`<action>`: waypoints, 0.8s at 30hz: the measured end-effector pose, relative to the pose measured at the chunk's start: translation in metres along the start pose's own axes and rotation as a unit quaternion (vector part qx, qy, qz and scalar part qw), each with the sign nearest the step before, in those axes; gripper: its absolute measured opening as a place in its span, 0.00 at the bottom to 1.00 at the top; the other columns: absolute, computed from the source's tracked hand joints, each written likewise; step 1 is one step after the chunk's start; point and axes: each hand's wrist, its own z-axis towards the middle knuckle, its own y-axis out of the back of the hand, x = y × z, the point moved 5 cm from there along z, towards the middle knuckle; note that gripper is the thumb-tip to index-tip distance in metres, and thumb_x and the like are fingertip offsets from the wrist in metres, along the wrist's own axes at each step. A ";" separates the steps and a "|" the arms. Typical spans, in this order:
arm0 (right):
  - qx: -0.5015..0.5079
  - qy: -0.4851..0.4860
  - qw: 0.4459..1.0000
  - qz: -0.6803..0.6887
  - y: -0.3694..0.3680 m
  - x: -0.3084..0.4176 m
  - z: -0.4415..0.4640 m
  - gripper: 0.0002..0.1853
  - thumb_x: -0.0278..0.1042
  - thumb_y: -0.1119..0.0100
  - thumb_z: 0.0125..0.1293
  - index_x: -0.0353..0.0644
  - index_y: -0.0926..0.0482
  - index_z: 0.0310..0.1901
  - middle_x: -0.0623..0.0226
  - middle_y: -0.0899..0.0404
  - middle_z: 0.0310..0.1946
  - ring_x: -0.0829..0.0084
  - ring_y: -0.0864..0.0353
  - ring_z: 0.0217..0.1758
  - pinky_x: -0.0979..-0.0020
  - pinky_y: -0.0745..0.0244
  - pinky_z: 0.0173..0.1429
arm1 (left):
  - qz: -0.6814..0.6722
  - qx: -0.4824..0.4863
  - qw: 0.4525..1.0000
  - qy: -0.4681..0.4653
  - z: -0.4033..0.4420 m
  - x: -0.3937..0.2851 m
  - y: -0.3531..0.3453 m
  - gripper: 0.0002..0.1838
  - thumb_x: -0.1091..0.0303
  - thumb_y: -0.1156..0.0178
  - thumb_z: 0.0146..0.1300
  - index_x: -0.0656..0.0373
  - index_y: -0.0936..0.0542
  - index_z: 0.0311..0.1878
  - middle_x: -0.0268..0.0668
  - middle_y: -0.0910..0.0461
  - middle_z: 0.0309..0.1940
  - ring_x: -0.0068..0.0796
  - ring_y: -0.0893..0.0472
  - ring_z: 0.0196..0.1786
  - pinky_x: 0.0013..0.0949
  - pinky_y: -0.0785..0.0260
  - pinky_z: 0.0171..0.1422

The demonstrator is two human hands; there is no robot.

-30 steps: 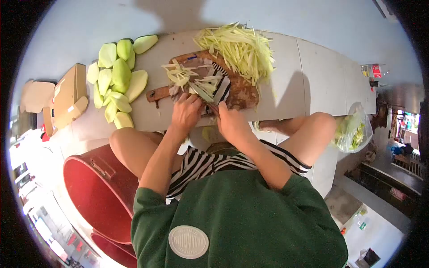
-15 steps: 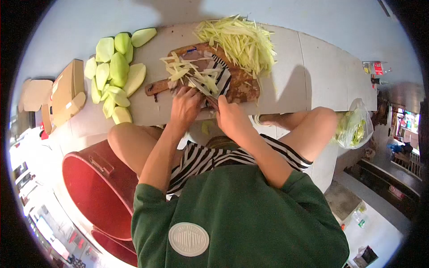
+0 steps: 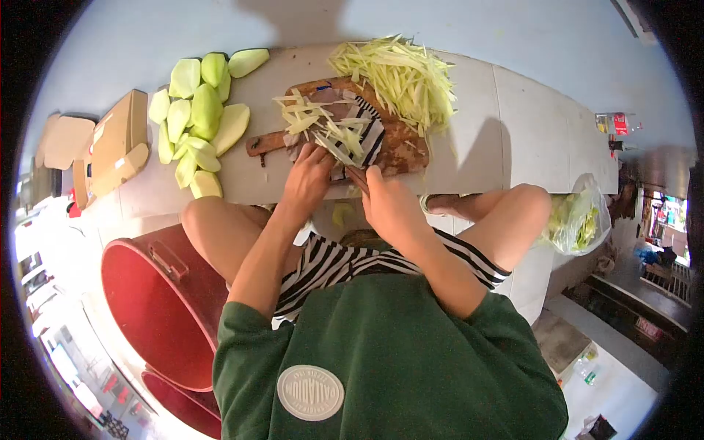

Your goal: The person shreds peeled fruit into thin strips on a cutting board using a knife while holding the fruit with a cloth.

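Note:
My right hand is wrapped round the handle of a knife, whose blade points up and left over the near edge of the wooden board. Beside the blade, my left hand has its fingers curled down at a striped cloth; what they press on is hidden. Pale green strips lie scattered on the cloth. A big heap of shredded strips covers the board's far right part. Several peeled green fruits lie left of the board's handle.
An open cardboard box is at the left. Red round containers stand at the lower left. On the right are a clear bag of green peelings and a bottle with a red label. My knees flank the table edge.
The view has shifted slightly. Both hands stay close together at the board's near edge, and the knife blade has tilted and moved a little beside the left fingers.

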 end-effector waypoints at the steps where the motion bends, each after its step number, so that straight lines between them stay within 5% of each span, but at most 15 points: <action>1: -0.008 0.012 1.000 -0.003 -0.005 -0.003 0.004 0.10 0.29 0.44 0.68 0.34 0.32 0.44 0.41 0.17 0.27 0.39 0.15 0.33 0.44 0.20 0.38 | 0.019 -0.002 1.000 -0.018 0.002 0.000 -0.002 0.15 0.79 0.42 0.52 0.62 0.17 0.45 0.41 0.21 0.47 0.45 0.25 0.52 0.42 0.28 0.60; 15: -0.047 0.036 0.998 -0.006 -0.028 -0.020 0.020 0.11 0.30 0.45 0.69 0.34 0.32 0.48 0.41 0.18 0.26 0.40 0.15 0.33 0.45 0.19 0.36 | 0.001 -0.049 0.998 -0.034 0.006 0.004 0.001 0.13 0.77 0.41 0.52 0.62 0.16 0.42 0.41 0.20 0.43 0.45 0.24 0.50 0.39 0.28 0.60; 21: 0.018 -0.006 1.000 0.001 -0.015 0.000 -0.010 0.12 0.30 0.45 0.69 0.34 0.32 0.48 0.39 0.19 0.26 0.39 0.15 0.34 0.44 0.20 0.37 | 0.013 -0.041 0.998 -0.041 -0.007 -0.002 -0.001 0.14 0.77 0.41 0.50 0.61 0.15 0.42 0.39 0.19 0.44 0.45 0.23 0.51 0.41 0.27 0.59; 24: -0.052 0.044 0.997 0.025 -0.026 -0.016 0.011 0.11 0.29 0.45 0.68 0.33 0.32 0.47 0.38 0.19 0.26 0.39 0.15 0.35 0.44 0.20 0.38 | 0.010 -0.054 0.998 -0.037 -0.002 0.003 -0.004 0.14 0.77 0.40 0.50 0.61 0.15 0.42 0.39 0.19 0.45 0.45 0.23 0.52 0.41 0.27 0.60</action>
